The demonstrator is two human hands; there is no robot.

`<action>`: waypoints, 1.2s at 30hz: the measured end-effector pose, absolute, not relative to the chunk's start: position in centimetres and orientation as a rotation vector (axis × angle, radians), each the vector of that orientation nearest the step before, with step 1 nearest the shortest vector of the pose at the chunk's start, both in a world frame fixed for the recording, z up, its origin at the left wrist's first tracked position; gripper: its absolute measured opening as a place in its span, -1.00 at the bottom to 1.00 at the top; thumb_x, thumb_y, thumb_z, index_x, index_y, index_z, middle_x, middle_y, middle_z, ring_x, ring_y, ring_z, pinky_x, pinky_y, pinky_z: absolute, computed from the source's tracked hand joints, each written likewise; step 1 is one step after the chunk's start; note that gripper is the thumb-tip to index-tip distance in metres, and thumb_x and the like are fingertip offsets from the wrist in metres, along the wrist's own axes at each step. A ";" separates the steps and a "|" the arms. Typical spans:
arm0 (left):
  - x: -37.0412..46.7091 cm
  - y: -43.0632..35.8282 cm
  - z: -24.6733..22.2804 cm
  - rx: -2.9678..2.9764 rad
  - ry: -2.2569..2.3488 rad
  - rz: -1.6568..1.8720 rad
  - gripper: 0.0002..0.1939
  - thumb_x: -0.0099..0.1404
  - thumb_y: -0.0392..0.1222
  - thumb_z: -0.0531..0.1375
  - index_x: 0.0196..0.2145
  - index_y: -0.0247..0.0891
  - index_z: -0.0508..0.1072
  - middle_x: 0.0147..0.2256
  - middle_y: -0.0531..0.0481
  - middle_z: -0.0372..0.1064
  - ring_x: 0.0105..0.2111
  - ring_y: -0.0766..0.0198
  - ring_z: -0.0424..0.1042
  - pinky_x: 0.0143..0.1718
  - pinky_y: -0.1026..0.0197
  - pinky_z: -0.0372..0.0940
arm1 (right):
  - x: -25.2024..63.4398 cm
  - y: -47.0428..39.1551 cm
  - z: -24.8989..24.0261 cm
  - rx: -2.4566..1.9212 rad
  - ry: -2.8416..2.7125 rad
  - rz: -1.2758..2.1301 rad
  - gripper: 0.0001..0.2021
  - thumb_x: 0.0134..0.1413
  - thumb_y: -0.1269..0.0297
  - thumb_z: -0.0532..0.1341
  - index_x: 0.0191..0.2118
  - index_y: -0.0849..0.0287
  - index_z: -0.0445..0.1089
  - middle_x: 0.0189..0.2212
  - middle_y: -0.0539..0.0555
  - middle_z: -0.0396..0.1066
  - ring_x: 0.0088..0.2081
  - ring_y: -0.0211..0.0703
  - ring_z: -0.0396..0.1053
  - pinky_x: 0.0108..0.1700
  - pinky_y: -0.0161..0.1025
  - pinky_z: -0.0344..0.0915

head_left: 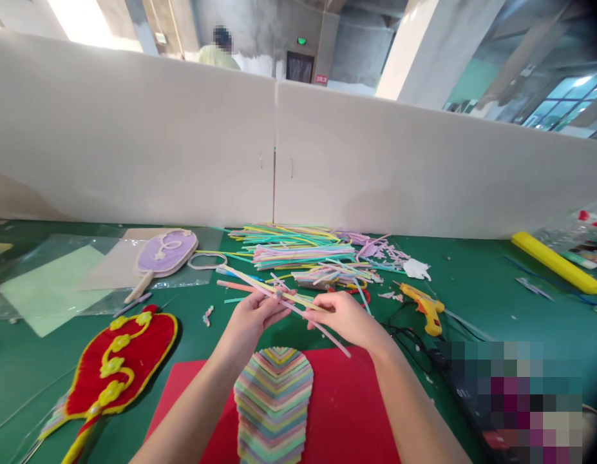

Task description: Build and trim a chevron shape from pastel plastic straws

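Observation:
Between my two hands, above the table, stretch a few thin fuzzy pipe cleaners in pink and pale yellow. My left hand is closed around them near their middle. The fingertips of my right hand pinch the yellow one at its right end, while a pink end sticks out below that hand. Just under the hands lies a leaf-shaped panel of pastel pipe cleaners in a chevron pattern. It rests on a red sheet.
Behind my hands lies a pile of pipe cleaners. A yellow glue gun with a cable is at right, near a blurred-out screen. At left are a red fan and a lilac fan. A white partition stands behind; beyond it is a person.

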State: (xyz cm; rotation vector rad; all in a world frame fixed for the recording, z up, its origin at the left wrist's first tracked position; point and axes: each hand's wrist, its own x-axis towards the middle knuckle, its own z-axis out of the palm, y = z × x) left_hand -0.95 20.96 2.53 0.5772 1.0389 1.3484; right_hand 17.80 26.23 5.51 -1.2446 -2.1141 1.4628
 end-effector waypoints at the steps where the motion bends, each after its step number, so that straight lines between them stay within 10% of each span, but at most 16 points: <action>1: -0.9 20.9 2.5 0.588 1.043 1.329 -0.70 0.01 -0.13 0.36 -0.30 -0.34 0.55 -0.20 -0.13 0.52 -0.16 0.11 0.49 -0.10 0.17 0.38 | 17.7 26.3 5.5 -1.241 -2.116 1.467 -0.70 0.04 0.06 0.18 -0.50 0.19 0.44 -0.51 0.01 0.48 -0.43 -0.19 0.37 -0.38 -0.34 0.20; 17: 0.2 20.5 1.9 0.546 1.056 1.275 -0.58 -0.10 -0.11 0.42 -0.27 -0.37 0.54 -0.29 -0.15 0.55 -0.24 0.12 0.51 -0.09 0.14 0.38 | 17.0 26.0 5.1 -1.241 -2.175 1.438 -0.68 0.03 0.05 0.18 -0.52 0.20 0.40 -0.57 -0.01 0.40 -0.48 -0.24 0.30 -0.40 -0.35 0.16; 24: -0.9 20.9 2.3 0.483 1.107 1.400 -0.82 0.04 -0.24 0.34 -0.38 -0.38 0.54 -0.29 -0.14 0.54 -0.22 0.15 0.51 -0.14 0.22 0.41 | 18.0 27.0 4.5 -1.249 -2.113 1.447 -0.74 0.01 0.06 0.20 -0.35 0.15 0.46 -0.39 0.01 0.49 -0.32 -0.13 0.39 -0.32 -0.32 0.21; 36: -5.6 21.8 2.1 0.471 1.216 1.531 -0.77 0.01 -0.27 0.36 -0.33 -0.39 0.50 -0.30 -0.12 0.54 -0.28 0.22 0.52 -0.22 0.33 0.42 | 19.8 28.6 0.7 -1.648 -2.618 0.798 -0.89 -0.19 0.45 0.30 -0.44 0.13 0.42 -0.37 0.05 0.44 -0.33 -0.16 0.37 -0.43 -0.35 0.10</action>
